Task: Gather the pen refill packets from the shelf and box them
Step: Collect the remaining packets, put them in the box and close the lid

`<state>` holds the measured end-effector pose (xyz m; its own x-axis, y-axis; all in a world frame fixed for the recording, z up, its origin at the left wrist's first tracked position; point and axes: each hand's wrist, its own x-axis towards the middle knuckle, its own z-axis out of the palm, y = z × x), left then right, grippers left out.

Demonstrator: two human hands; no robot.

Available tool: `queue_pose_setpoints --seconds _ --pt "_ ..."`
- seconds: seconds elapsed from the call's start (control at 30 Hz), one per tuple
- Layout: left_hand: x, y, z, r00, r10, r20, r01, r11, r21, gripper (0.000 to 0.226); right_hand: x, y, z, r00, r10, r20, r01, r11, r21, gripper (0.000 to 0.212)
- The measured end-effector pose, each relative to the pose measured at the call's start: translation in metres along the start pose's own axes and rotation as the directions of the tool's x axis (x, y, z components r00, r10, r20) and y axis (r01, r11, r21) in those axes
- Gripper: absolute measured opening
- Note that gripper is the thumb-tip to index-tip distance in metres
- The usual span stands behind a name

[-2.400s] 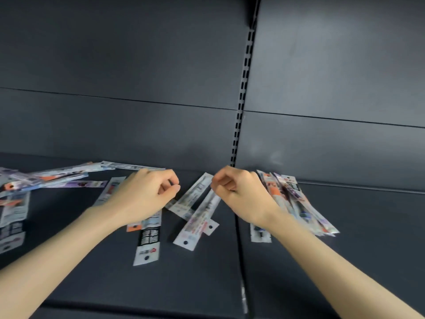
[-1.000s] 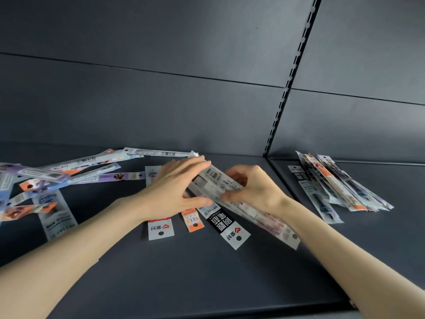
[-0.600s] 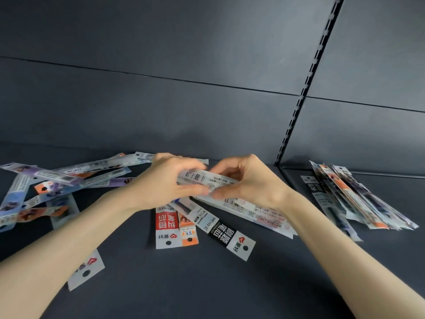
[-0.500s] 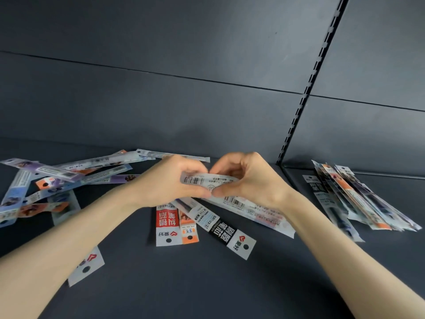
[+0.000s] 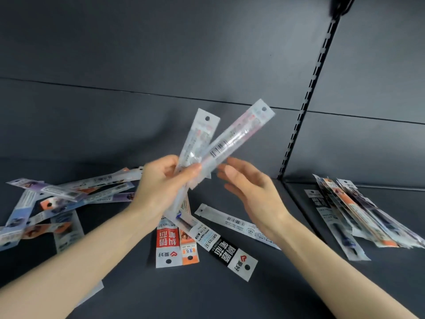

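My left hand [image 5: 161,187] grips two clear pen refill packets [image 5: 220,143], fanned apart and raised above the dark shelf [image 5: 253,291]. Just to their right my right hand [image 5: 250,192] hovers with relaxed, spread fingers and holds nothing. Under the hands several packets lie flat: a red-and-white one [image 5: 166,245], an orange one [image 5: 189,248], a black-labelled one [image 5: 227,248] and a white one [image 5: 239,224]. More packets lie in a loose heap at the left [image 5: 53,203] and in a stack on the right shelf section [image 5: 358,217]. No box is in view.
The dark back panel [image 5: 161,65] rises behind the shelf. A slotted upright rail [image 5: 305,102] divides the left and right sections. Bare shelf surface lies along the near edge between my forearms.
My left hand has lifted the two packets off the shelf and tipped them upright. My right hand has let go of them and opened. The view shifted slightly left.
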<state>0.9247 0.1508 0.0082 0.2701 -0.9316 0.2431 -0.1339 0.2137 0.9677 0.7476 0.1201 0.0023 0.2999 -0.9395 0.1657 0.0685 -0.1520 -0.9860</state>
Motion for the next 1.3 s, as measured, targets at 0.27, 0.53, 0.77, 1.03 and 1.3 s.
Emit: queue_pose_setpoints --seconds 0.27,0.53,0.77,1.03,1.3 --pt "-0.005 -0.002 0.009 0.998 -0.039 0.055 0.044 0.995 -0.085 0.014 0.002 -0.012 -0.003 0.992 -0.093 -0.081 0.116 0.923 0.368 0.022" --pt "-0.008 -0.001 0.010 0.984 -0.123 0.128 0.156 0.940 -0.302 0.021 -0.003 -0.003 0.008 0.994 0.110 -0.027 -0.109 0.993 0.047 0.047" --pt "-0.013 0.003 0.009 0.957 -0.126 0.262 0.213 0.918 -0.335 0.027 -0.009 0.001 0.009 0.998 0.041 0.040 -0.045 0.992 0.115 0.021" --pt "-0.005 0.001 0.006 0.924 -0.215 0.315 0.331 0.863 -0.382 0.034 -0.007 0.002 0.005 1.000 -0.017 -0.007 0.018 0.992 0.129 0.010" --pt "-0.006 0.000 0.003 0.950 -0.150 0.273 0.257 0.872 -0.417 0.032 -0.008 -0.002 0.001 0.998 -0.030 0.051 0.018 0.976 0.216 0.015"
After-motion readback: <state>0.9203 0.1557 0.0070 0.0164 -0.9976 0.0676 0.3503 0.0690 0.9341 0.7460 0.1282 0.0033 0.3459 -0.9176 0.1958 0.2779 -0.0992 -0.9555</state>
